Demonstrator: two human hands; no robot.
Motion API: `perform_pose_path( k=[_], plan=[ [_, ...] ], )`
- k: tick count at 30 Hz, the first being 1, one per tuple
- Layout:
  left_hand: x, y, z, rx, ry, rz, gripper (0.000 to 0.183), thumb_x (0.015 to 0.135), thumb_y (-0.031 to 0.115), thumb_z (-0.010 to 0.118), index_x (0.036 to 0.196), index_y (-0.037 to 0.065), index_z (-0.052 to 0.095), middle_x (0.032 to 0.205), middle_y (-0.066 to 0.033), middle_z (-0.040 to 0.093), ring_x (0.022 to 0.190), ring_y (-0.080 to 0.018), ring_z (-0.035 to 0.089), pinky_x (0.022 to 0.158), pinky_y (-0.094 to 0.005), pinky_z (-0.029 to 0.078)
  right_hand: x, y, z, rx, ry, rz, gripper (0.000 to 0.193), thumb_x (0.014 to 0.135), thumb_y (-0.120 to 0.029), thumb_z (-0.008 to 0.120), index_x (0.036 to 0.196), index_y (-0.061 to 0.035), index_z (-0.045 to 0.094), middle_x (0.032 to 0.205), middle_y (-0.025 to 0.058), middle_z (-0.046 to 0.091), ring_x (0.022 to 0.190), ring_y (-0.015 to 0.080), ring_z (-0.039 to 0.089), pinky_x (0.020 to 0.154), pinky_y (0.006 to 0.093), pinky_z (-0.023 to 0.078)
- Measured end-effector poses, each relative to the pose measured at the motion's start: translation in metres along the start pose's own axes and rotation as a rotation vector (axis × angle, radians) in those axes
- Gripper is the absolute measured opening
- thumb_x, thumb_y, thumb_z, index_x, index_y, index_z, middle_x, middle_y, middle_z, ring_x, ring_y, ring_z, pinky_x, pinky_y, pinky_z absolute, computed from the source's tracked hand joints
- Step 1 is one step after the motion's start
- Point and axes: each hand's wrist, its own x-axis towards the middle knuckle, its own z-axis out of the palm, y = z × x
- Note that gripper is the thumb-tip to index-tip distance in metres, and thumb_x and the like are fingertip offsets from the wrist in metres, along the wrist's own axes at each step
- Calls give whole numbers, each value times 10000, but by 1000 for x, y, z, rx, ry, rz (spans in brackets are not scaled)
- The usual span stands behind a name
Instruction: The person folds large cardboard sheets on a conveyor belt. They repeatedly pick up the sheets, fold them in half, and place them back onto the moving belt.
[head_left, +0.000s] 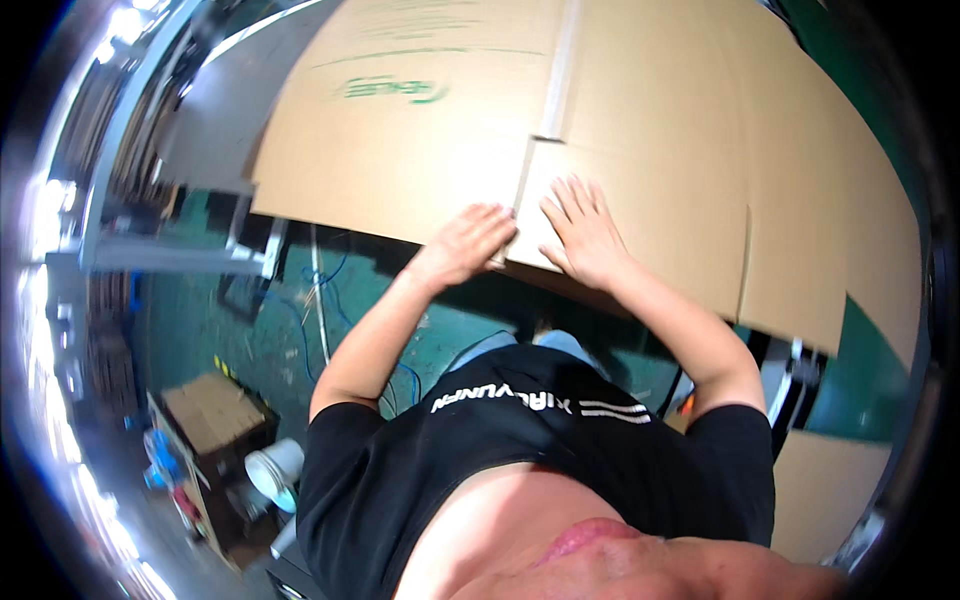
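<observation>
A large flat brown cardboard box (650,110) with green print on its left part lies in front of me. Along its middle runs a pale strip of tape (562,70), which stops short of the near edge. Between the two near flaps there is a narrow gap. My left hand (466,243) lies flat on the left flap beside this gap, its fingers together and stretched out. On the right flap rests my right hand (585,232), palm down with the fingers spread. Neither hand holds anything.
A grey metal frame (175,255) stands at the left. Blue cables (305,325) trail over the green floor (265,350). At the lower left are a wooden box with cardboard on top (215,410) and a white bucket (273,470). More cardboard (830,480) leans at the lower right.
</observation>
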Motion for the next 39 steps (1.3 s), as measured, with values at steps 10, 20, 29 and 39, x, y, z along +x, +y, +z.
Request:
perform_pose_path(
  k=[10,20,29,39],
  plan=[
    [10,2,28,204,100,69,463,811,279,595,1190,15,561,1292,-164,536,1209,-287,508,1010,-468,392,5,-3,27,-10,-204,11,726,790,-407,635,1388,-67,405,1507,217,210,1409,419,123,1103,629,59],
    [28,-13,-32,-139,-102,76,349,807,322,650,1092,129,591,1348,-126,477,1281,-289,423,1016,-494,323,-18,30,-4,283,381,264,561,746,-179,701,1262,-49,524,1362,181,455,1317,372,359,1115,498,221],
    [14,-37,-37,-151,-169,118,422,666,205,765,1049,140,602,1362,-119,471,1267,-304,443,1034,-482,335,-482,249,-83,798,1673,1575,584,877,-244,637,1310,74,408,1335,220,461,1175,323,496,987,453,443],
    [5,-55,-27,-415,-86,220,294,688,174,757,933,81,622,1226,-107,557,1253,-323,444,1064,-472,345,-178,35,-283,9,1278,605,348,816,81,635,1156,45,566,1077,154,627,860,204,637,790,325,553]
  ],
)
